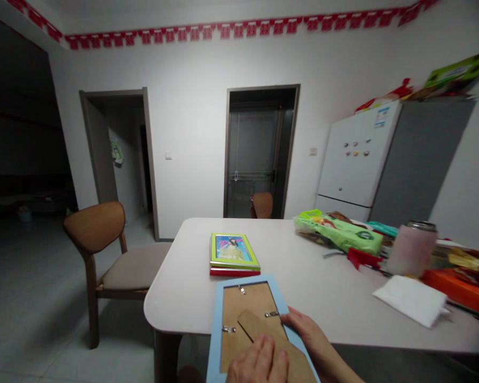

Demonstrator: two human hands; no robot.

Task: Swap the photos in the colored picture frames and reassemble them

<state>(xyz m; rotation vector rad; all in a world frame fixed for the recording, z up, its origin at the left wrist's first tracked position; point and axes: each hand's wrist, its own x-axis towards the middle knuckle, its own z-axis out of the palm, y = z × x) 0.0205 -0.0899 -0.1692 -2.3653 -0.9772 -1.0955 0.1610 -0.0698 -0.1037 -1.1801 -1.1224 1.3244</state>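
Observation:
A light blue picture frame (pixel 214 340) is held back side up at the near table edge. Its brown backing board (pixel 231 303) has small metal clips, and a folding stand (pixel 249 322) lies over it at a slant. My right hand (pixel 309 330) grips the frame's right edge. My left hand (pixel 259 361) is on the back, its bent fingers pressed together against the stand; its lower part is cut off by the picture's bottom edge. Just beyond lies a green picture frame (pixel 234 264) with a picture of a figure in a yellow dress, stacked on a red frame (pixel 233 272).
On the white table (pixel 191 298), a green packet (pixel 339 231), a pink can (pixel 413 250), white paper (pixel 411 298) and an orange box (pixel 463 290) crowd the right side. A wooden chair (pixel 135 268) stands left; a fridge (pixel 353 154) stands behind at right.

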